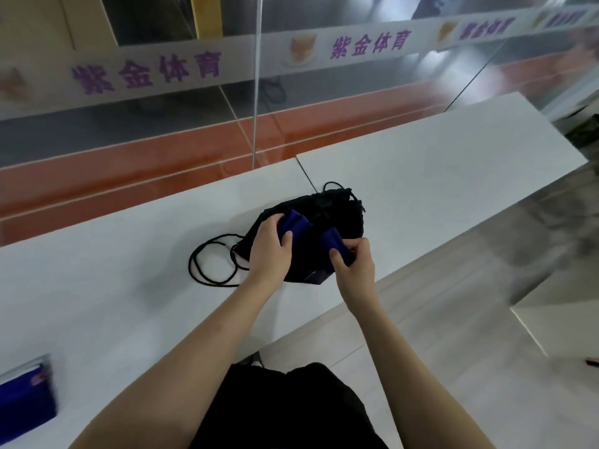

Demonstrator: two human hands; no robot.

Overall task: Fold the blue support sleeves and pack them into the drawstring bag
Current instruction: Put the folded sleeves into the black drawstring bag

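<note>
Centre frame, the left hand [270, 246] grips one blue sleeve [293, 222] and the right hand [351, 265] pinches another [335, 244]. Both sit over the black drawstring bag [337, 215] on the worktop [97, 286], likely so the folds hold while going in.

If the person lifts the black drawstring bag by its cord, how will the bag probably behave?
The drawstring bag would probably sag rather than keep its shape: its cloth lies crumpled on the white table. It seems light, since it holds only soft blue sleeves. The cord lies in loose loops, so it would likely pull taut first and cinch the mouth.
</note>
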